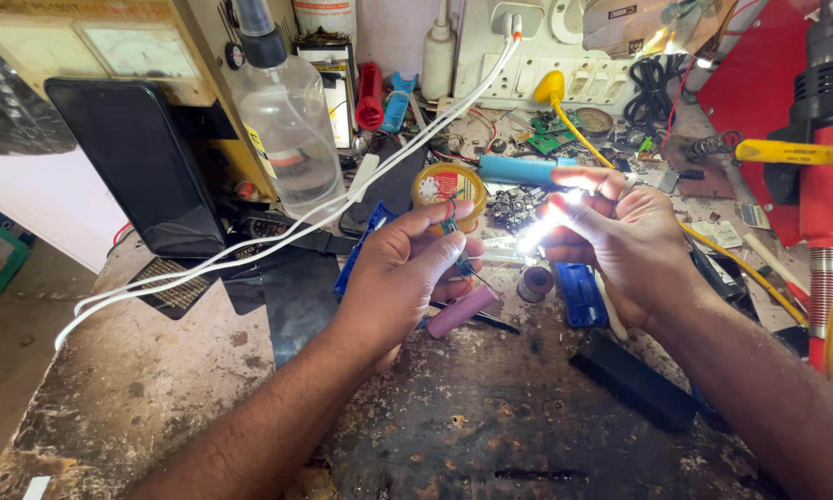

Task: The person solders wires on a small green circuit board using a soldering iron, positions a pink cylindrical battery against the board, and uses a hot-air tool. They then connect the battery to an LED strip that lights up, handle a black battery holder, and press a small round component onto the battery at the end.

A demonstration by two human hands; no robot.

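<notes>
Scarred, stained workbench, cluttered toward the back wall. Landmark: round yellow tin mid-bench.

Nearest, in front of tin and to its right: long black block lying flat on bench. Directly in front of tin: pink cylinder cell, lying under left hand, black tweezers-like tool beside it.

Just in front of tin: left hand, fingers closed around a thin part with a green tip; exact item too small to tell. Right of tin: right hand, fingers pinched shut on a small lit lamp, glare hiding its shape. Both hands raised above bench, near each other, lamp between them. Below the lamp: small solder spool and blue case on bench.

Left of tin: white cable running diagonally across bench up to wall socket. Farther left: black phone propped upright. Behind-left of tin: clear plastic bottle with black nozzle.

Behind-right of tin: blue cylinder lying flat, green circuit boards beyond it. Behind tin at wall: red handle and blue handle side by side.

Far right of tin: red and black heat gun standing upright, yellow cable crossing it.
</notes>
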